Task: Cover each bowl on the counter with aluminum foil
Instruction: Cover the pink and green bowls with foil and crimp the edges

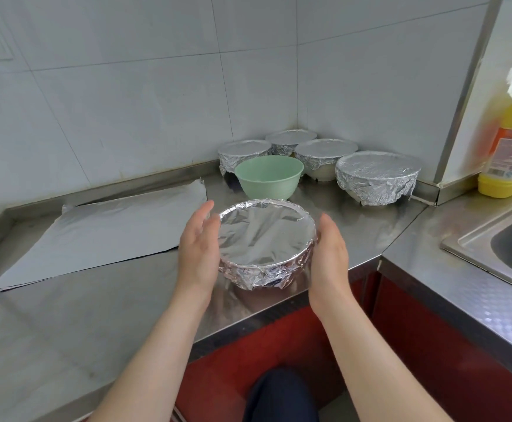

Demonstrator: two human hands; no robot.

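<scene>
While our two hands flank the wrapped bowl [265, 239], which sits just on our side of the green bowl [269, 177], neither hand truly grips it. Our left hand [198, 248] has its fingers straight and together, palm turned toward the crimped foil. We cannot tell whether it touches the foil or hangs just off it. Our right hand [329, 254] mirrors it, with fingers extended and the palm laid against the foil skirt, nothing held. We judge this bowl finished, since its foil is drawn flat over the rim and folded down all round.

The green bowl is the only one we see without a cover. Behind it and to its right stand four covered bowls [376, 181], close together.

What the next move turns on lies to the left of the green bowl. The foil sheets [105, 233] rest flat on the steel counter [66, 315], their long axis running from the green bowl's left side away leftward and toward us. Our left hand is the nearer of the two to that stack. We therefore expect it to lift a sheet and carry it rightward over the green bowl, once the wrapped bowl is moved out of the way. Foil this thin may tear, or two sheets may come up together.
</scene>
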